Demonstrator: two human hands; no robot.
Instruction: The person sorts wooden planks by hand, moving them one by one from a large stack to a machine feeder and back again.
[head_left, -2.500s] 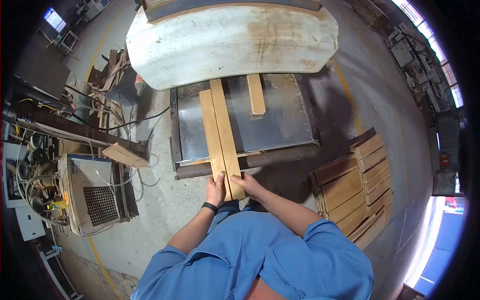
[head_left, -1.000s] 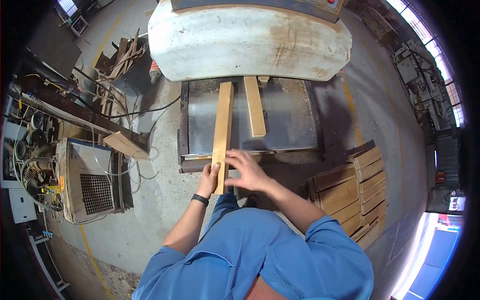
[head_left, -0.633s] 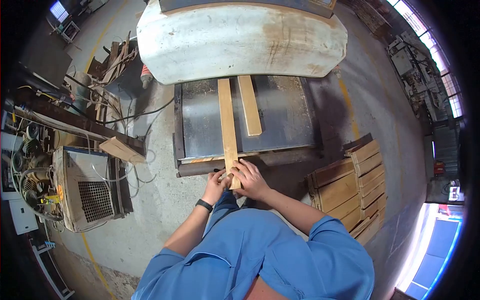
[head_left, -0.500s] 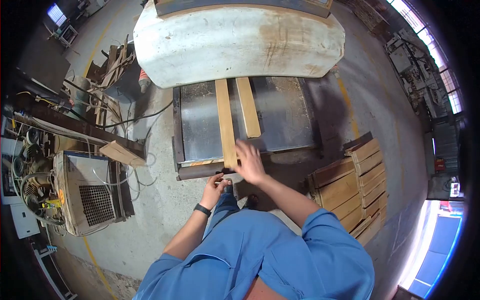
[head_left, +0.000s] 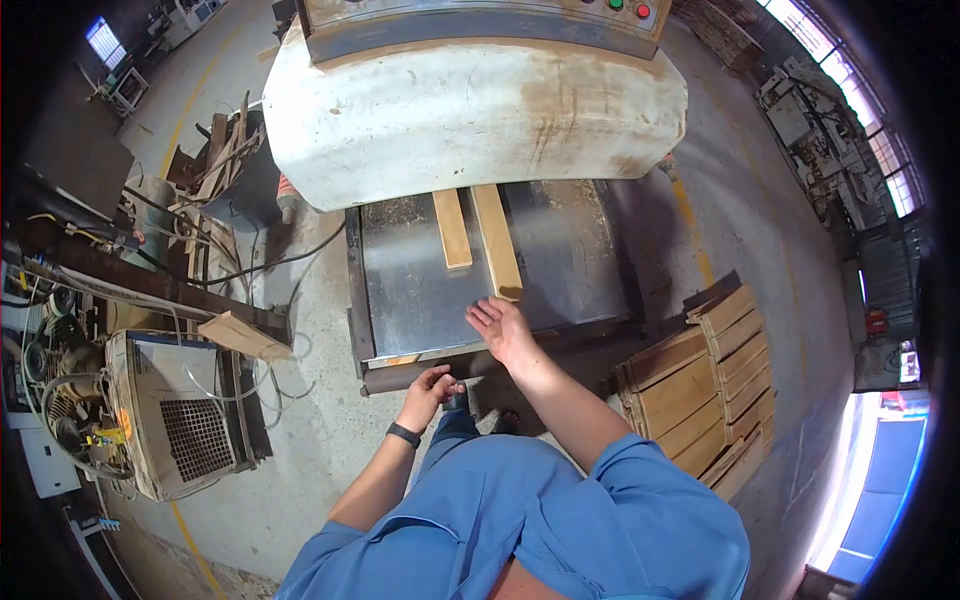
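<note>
Two wooden boards lie side by side on the metal machine table (head_left: 400,310), their far ends hidden under the white hood (head_left: 420,120). The left board (head_left: 452,232) ends farther from me than the right board (head_left: 497,245). My right hand (head_left: 502,328) is just below the near end of the right board, palm turned up and fingers apart, holding nothing. Nearer to me, before the roller at the table's front edge, my left hand (head_left: 430,396) is half curled; its fingers are apart with nothing between them.
Stacked boards (head_left: 690,390) stand on the floor at the right. At the left are a boxy unit with a grille (head_left: 185,400), a beam (head_left: 240,310), hoses and a bin of scrap wood (head_left: 235,195). Control buttons (head_left: 628,8) sit above the hood.
The left board has slid farther under the hood, while the right board's visible part looks slightly longer. My right hand has turned palm up. The view has shifted up a little.
</note>
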